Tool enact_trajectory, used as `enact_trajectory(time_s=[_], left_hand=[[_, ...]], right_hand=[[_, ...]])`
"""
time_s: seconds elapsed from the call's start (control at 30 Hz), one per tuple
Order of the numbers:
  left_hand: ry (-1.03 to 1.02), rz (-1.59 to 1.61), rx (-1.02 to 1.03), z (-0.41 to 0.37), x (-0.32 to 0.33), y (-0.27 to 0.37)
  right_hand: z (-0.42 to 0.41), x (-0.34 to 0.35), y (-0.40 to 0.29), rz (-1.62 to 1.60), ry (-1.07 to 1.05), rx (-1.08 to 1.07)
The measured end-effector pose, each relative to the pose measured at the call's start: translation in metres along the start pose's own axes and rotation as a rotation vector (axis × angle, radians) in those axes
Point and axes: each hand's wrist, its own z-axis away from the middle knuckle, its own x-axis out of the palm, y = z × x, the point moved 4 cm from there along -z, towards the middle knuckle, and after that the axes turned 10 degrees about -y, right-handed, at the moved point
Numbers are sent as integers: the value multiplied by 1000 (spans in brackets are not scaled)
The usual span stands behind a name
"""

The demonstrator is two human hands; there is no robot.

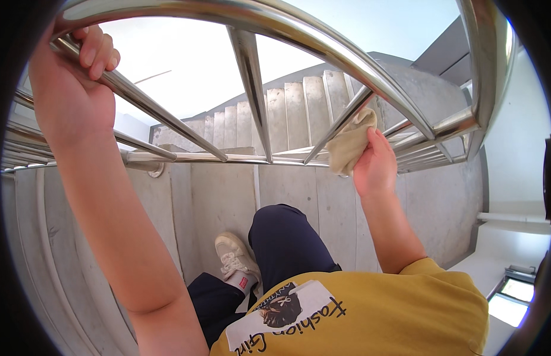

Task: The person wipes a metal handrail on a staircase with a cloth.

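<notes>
My left hand (86, 75) is at the upper left, its fingers wrapped around a metal baluster (160, 115) just under the thick curved handrail (266, 22). To the right, my right hand (377, 167) holds a beige cloth (350, 144) between thumb and fingers. The cloth lies against the lower part of another slanted baluster (340, 122), and its top edge is folded over near my fingertips. Part of the baluster is hidden behind the cloth. Both rail and balusters are shiny and look like stainless steel.
Concrete steps (222, 187) run under my feet, one in a white shoe (233, 256). Beyond the railing, a lower flight (293, 111) leads to a landing. The railing's bottom bar (195, 157) crosses before my knees. A white wall (515, 178) with a pipe (515, 218) stands at the right.
</notes>
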Motion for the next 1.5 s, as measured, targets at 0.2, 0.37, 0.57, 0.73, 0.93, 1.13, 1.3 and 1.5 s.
enact_trajectory(time_s=[0.2,0.37,0.57,0.73,0.93,1.13,1.3,1.5], left_hand=[[2,-59,33,1,-2,-2],[-6,-60,43,0,-3,-3],[12,-38,23,1,2,-1],[-15,-9,33,0,-2,-1],[-37,9,39,-1,-5,-1],[-143,-7,76,-3,-10,-4],[-354,-13,103,-6,-12,-4],[-186,2,41,-3,-11,-6]], right_hand=[[6,31,-28,-260,-260,40],[-9,50,-15,-116,-169,-103],[-3,61,-21,-23,-400,-269],[-10,53,-21,653,-615,-313],[-27,40,-14,640,-634,-160],[-22,70,-10,695,-350,-484],[-42,56,-7,591,-513,-426],[-55,43,-1,460,-677,-280]])
